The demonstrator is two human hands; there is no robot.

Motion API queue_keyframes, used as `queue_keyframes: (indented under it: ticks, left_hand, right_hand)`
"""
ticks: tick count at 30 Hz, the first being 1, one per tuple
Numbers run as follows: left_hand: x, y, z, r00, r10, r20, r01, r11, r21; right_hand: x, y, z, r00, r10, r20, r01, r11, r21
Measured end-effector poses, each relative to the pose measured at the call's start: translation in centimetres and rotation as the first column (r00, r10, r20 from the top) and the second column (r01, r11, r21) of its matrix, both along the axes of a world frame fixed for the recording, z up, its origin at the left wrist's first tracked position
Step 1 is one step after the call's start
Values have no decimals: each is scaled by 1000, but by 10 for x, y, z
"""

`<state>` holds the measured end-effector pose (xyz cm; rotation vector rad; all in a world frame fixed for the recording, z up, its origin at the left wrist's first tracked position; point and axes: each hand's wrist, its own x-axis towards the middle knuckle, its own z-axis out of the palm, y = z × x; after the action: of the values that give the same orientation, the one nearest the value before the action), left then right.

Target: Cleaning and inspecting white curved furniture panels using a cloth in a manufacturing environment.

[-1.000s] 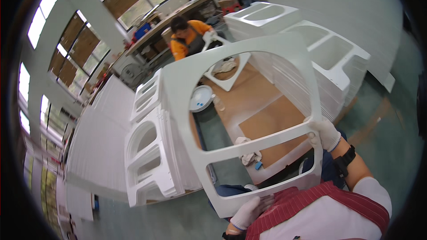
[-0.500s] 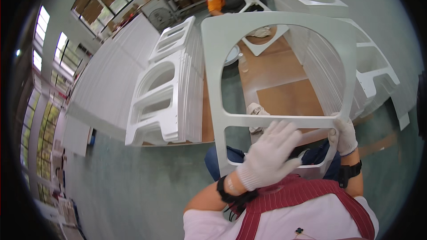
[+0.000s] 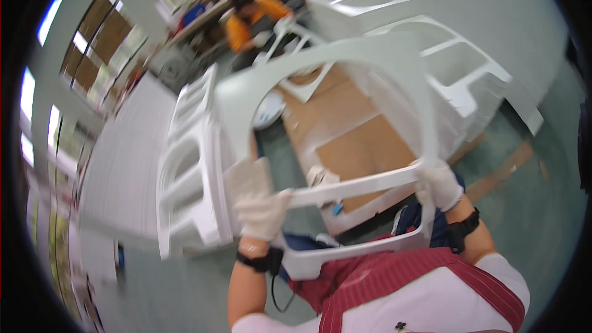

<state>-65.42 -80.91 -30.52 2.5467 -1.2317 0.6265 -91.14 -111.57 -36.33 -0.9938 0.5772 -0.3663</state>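
A large white panel frame [image 3: 354, 187] stands tilted in front of me, with a big rounded opening above and a smaller one below its crossbar. My gloved left hand [image 3: 254, 200] is at the frame's left side, fingers pointing up along it and thumb by the crossbar's left end. It appears to grip that side, though motion blurs the fingers. On the opposite side, my gloved right hand [image 3: 439, 186] is closed around the frame where the crossbar meets the upright.
White panels stand stacked at the left [image 3: 191, 188] and right [image 3: 453, 65]. Brown cardboard [image 3: 367, 151] covers the floor beyond the frame, with a crumpled cloth [image 3: 322, 176] and a small blue item [image 3: 337, 209]. A co-worker in orange [image 3: 237, 34] handles another white frame farther back.
My left hand has moved from in front of the lower opening to the frame's left side. The frame has tilted and shifted left in view; my right hand keeps its hold.
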Motion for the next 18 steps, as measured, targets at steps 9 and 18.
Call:
queue_keyframes:
  ticks: [9, 18]
  left_hand:
    - [25, -120, 130, 887, -189, 422, 201, 979, 16]
    - [-101, -261, 161, 584, -677, 448, 729, 680, 78]
  right_hand:
    - [-11, 18, 26, 998, 58, -4, -58, 990, -128]
    - [-19, 30, 31, 1000, 16, 26, -12, 987, -158]
